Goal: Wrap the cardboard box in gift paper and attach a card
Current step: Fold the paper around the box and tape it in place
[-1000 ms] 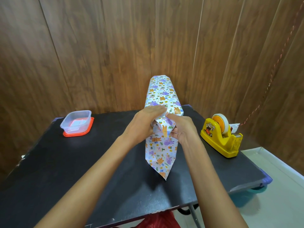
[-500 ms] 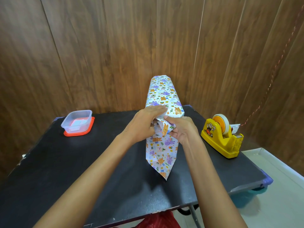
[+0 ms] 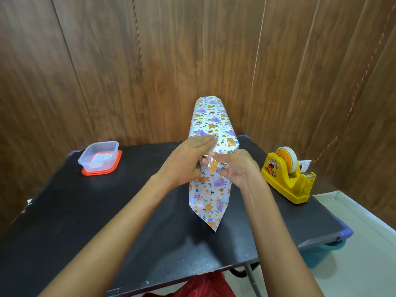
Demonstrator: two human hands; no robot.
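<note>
A long box wrapped in white gift paper [image 3: 211, 123] with purple and orange animal prints lies on the black table [image 3: 107, 211], pointing away from me. At its near end a triangular paper flap [image 3: 209, 200] lies flat on the table, its point toward me. My left hand [image 3: 188, 159] holds the left side of the box end, fingers laid over the top edge. My right hand [image 3: 235, 168] pinches a fold of paper at the near end against the box. The cardboard itself is hidden under the paper.
A yellow tape dispenser [image 3: 288, 176] with a roll of tape stands at the right of the table. A clear plastic container [image 3: 99, 156] on a red lid sits at the back left, with white paper inside. Wood panel wall stands behind.
My right hand has shifted slightly up and inward on the fold at the box end. The box and the flap stay where they were.
</note>
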